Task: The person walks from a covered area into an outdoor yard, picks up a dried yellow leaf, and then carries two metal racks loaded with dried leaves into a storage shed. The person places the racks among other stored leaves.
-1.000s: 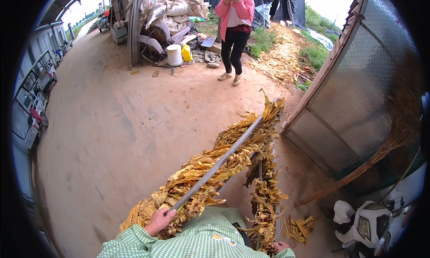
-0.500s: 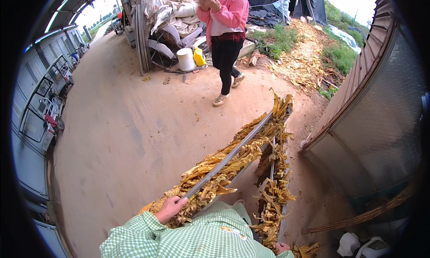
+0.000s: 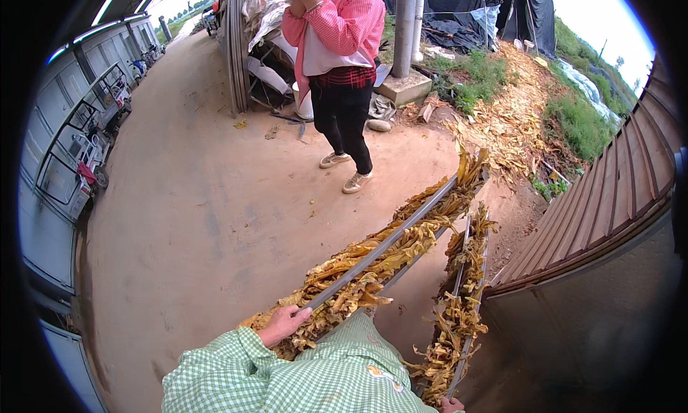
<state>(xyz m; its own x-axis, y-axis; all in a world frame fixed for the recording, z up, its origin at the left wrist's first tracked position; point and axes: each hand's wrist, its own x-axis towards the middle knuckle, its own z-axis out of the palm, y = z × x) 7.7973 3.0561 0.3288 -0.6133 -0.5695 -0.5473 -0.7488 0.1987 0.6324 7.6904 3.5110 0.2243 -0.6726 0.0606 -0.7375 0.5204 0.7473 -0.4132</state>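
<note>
While gripping one leaf-loaded metal rod (image 3: 380, 248) in each of the hands, left hand (image 3: 283, 323) and right hand (image 3: 451, 404), the person is seemingly carrying them, needing level balance next.

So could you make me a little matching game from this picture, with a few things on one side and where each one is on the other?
Things
1. long metal rack of dried yellow-brown leaves
2. second, narrower rack of dried leaves
3. person in a pink checked top
4. heap of loose dried leaves

Places
A. on the ground by the grass, far right
B. gripped at its near end by the left hand
C. standing on the bare dirt yard
D. beside the brown ribbed wall, its near end at the right hand

Pairs: 1-B, 2-D, 3-C, 4-A
</note>
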